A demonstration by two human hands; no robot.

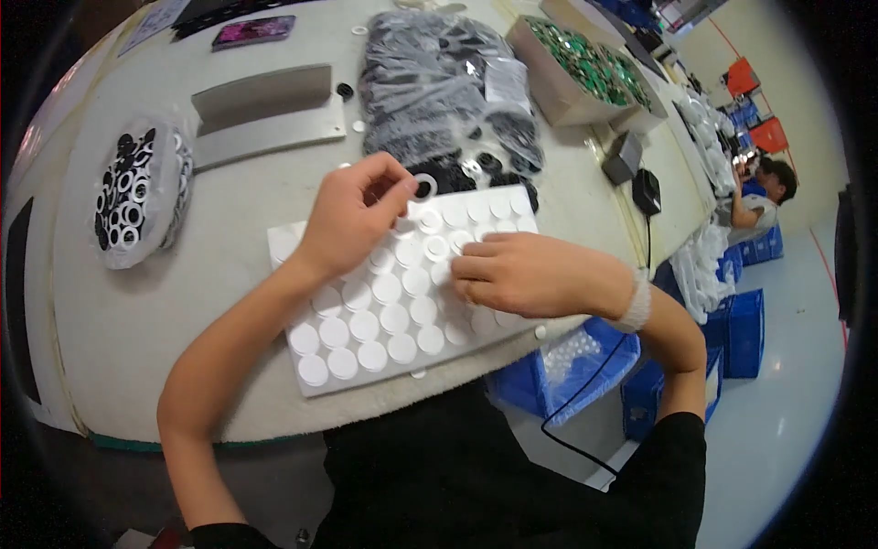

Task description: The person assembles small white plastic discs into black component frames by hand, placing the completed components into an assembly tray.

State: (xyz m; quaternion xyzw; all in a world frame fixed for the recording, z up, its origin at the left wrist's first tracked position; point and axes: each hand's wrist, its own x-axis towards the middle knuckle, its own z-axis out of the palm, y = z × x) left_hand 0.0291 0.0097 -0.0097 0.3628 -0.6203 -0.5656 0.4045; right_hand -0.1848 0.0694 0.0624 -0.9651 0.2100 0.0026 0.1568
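Standing well to the left of the grip, a plastic-lined tub (168, 206) holds black and white rings (128, 192). Farther from the hands lies a sheet (151, 27), its print too small to read; next come a pink-patterned phone (253, 33) and, nearer, an angled metal piece (270, 105). The left hand (357, 215) has thumb and forefinger close together, a white ring (426, 186) just beside their tips; whether they pinch it, I cannot tell. Under both hands lies a white tray (388, 368) bearing rows of white discs (364, 325). Past its far edge sits a clear bag (421, 82) of dark parts with a pale, label-like patch (506, 80), too blurred to read. The right hand (521, 270) curls palm-down over the discs; its fingertips are hidden, so its grip cannot be told. Below it sits a blue bin (521, 389); beyond it, boxes (541, 82) of green pieces (585, 59) and, farther right, two black adapters (623, 159).
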